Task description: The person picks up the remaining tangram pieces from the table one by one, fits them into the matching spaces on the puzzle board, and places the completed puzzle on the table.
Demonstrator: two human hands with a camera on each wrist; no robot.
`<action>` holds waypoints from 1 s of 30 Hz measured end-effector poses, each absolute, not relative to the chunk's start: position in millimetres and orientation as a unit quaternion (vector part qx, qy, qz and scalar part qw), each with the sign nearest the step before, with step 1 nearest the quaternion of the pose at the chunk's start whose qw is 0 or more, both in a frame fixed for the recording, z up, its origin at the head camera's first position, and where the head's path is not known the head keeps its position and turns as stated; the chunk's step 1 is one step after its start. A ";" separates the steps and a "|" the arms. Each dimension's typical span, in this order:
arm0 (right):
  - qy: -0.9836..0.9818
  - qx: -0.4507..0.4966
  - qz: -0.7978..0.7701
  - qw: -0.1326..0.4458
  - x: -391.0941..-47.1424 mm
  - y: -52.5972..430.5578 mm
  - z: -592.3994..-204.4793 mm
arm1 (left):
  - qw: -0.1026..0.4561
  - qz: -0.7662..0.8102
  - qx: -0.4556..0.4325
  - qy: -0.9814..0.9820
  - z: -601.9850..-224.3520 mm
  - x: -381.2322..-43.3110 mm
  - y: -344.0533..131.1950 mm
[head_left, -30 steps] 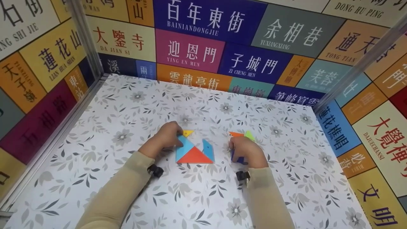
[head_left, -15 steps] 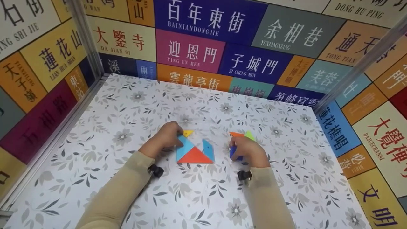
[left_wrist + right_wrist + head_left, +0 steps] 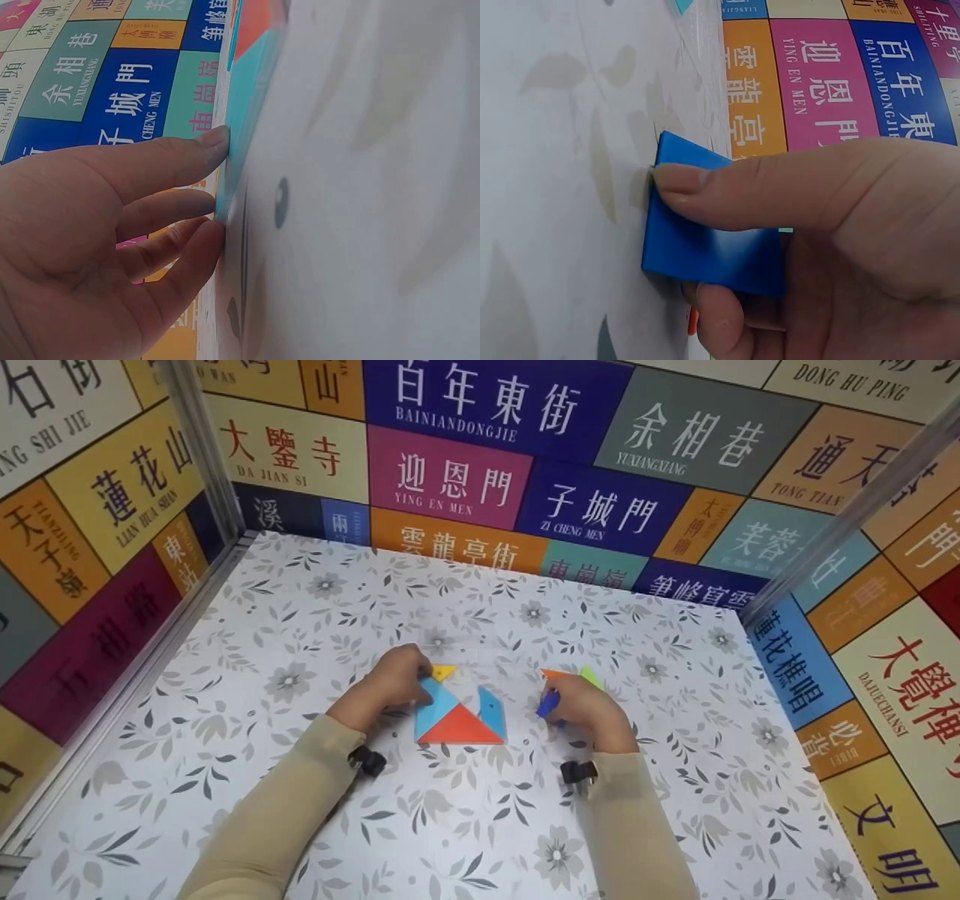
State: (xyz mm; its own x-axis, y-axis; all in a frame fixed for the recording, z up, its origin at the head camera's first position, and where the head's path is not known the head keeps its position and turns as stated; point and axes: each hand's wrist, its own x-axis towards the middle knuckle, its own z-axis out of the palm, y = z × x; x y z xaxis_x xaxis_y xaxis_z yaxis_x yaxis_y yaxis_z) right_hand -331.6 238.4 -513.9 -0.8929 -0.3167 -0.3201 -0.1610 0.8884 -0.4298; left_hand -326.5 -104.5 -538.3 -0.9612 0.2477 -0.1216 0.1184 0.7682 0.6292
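My left hand rests at the left side of a light blue tangram piece. In the left wrist view, its thumb and loosely bent fingers touch the edge of that piece. Against it lies a red triangle, with another light blue piece at the right. A yellow piece shows just behind, partly hidden by the hand. My right hand pinches a dark blue four-sided tangram piece, thumb on its face and fingers behind, tilted up close over the table.
An orange piece and a green piece lie beyond my right hand, partly covered by it. The floral white tabletop is bounded by lettered panels at the back and both sides.
My right hand has picked at the dark blue piece and tilted it up, moving slightly away from me. The left hand and the pieces beside it stay in place.
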 end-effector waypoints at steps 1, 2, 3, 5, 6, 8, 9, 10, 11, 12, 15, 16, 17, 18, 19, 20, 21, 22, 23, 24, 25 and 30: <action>0.952 -0.129 -0.202 0.191 -332.0 238.0 -513.4 | 0.099 0.326 0.099 0.935 -538.4 -326.8 -104.8; 0.953 -0.130 -0.202 0.187 -332.2 237.5 -513.1 | 0.097 0.324 0.102 0.936 -538.6 -327.0 -105.2; 0.953 -0.130 -0.202 0.184 -332.7 237.2 -512.9 | 0.097 0.323 0.104 0.936 -538.8 -327.2 -105.6; 0.954 -0.124 -0.206 0.181 -333.4 236.5 -512.8 | 0.095 0.324 0.106 0.935 -539.2 -327.5 -106.2; 0.954 -0.119 -0.208 0.182 -333.8 236.2 -512.9 | 0.096 0.325 0.106 0.935 -539.3 -327.5 -106.5; 0.954 -0.110 -0.210 0.182 -334.2 236.3 -513.0 | 0.097 0.325 0.105 0.935 -539.6 -327.2 -107.2; 0.953 -0.107 -0.214 0.184 -334.7 236.1 -513.5 | 0.098 0.325 0.103 0.935 -539.7 -327.0 -107.4; 0.952 -0.101 -0.222 0.187 -335.1 236.2 -513.4 | 0.099 0.325 0.101 0.935 -539.7 -326.9 -107.6; 0.950 -0.098 -0.230 0.189 -335.4 236.3 -513.1 | 0.101 0.325 0.099 0.935 -539.7 -326.8 -107.8; 0.948 -0.095 -0.237 0.190 -336.1 236.2 -512.7 | 0.102 0.325 0.096 0.935 -539.6 -326.8 -108.0; 0.941 -0.084 -0.265 0.192 -338.1 235.5 -510.4 | 0.101 0.327 0.093 0.935 -539.0 -327.4 -108.3; 0.940 -0.081 -0.273 0.189 -338.5 235.5 -509.0 | 0.099 0.328 0.095 0.935 -538.8 -327.9 -108.1; 0.939 -0.082 -0.279 0.185 -338.9 235.5 -507.9 | 0.094 0.329 0.098 0.935 -538.6 -328.2 -108.1; 0.938 -0.083 -0.284 0.181 -339.2 235.3 -506.8 | 0.090 0.328 0.102 0.935 -538.5 -328.6 -108.1; 0.936 -0.082 -0.292 0.179 -339.3 235.0 -505.9 | 0.086 0.328 0.105 0.935 -538.3 -328.8 -107.9; 0.935 -0.081 -0.297 0.175 -339.3 234.9 -504.8 | 0.083 0.329 0.107 0.934 -537.9 -329.0 -107.4; 0.933 -0.079 -0.305 0.172 -339.5 234.5 -503.9 | 0.080 0.330 0.109 0.934 -537.6 -329.0 -107.0; 0.931 -0.077 -0.314 0.170 -339.8 234.0 -503.3 | 0.079 0.331 0.107 0.934 -537.2 -328.9 -106.5; 0.929 -0.074 -0.322 0.167 -340.1 233.6 -502.8 | 0.080 0.332 0.105 0.934 -536.9 -328.6 -106.0; 0.928 -0.067 -0.328 0.162 -340.5 232.9 -502.5 | 0.084 0.334 0.101 0.933 -536.7 -328.3 -105.3; 0.927 -0.059 -0.336 0.158 -340.8 232.4 -502.4 | 0.087 0.335 0.097 0.933 -536.6 -327.9 -104.7; 0.922 -0.050 -0.362 0.128 -341.3 230.7 -502.9 | 0.100 0.334 0.081 0.934 -537.9 -326.8 -102.7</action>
State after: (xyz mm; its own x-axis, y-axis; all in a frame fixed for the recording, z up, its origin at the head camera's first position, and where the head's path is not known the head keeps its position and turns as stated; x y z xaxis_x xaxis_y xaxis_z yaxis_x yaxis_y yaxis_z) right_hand -341.3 230.7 -502.9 -0.9625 -0.1841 -0.1991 0.0003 0.7333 -0.6799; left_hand -326.8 -102.7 -537.9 -0.9668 0.2182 -0.1330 0.0845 0.7642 0.6394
